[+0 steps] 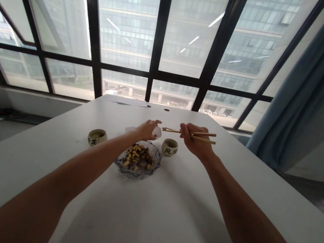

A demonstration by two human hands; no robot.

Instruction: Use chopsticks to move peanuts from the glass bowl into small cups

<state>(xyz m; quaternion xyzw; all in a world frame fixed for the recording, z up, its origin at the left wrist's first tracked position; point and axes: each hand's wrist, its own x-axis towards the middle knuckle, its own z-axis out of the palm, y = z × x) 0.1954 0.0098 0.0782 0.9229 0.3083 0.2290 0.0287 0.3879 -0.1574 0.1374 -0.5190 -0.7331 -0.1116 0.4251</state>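
My left hand (pixel 147 130) reaches past the bowl, thumb and fingers closed around a small translucent white cup (pixel 157 132). My right hand (pixel 196 139) grips a pair of wooden chopsticks (pixel 205 134). Their tips point left and end just beside that cup; whether they pinch anything is too small to tell. Below my left wrist stands a clear cut-glass bowl (pixel 137 174) with mixed nuts or dried pieces (pixel 139 157) in it. Between my hands sits a round cream pot (pixel 169 148) with dark characters. Behind my left forearm another translucent item (pixel 130 130) shows in part.
A similar cream pot (pixel 97 137) stands left of the bowl, partly behind my forearm. At the far edge of the white table (pixel 133 216) lie some papers (pixel 125 101), beside a dark cable hole (pixel 167 110). Large windows rise beyond; a blue curtain (pixel 295 85) hangs on the right.
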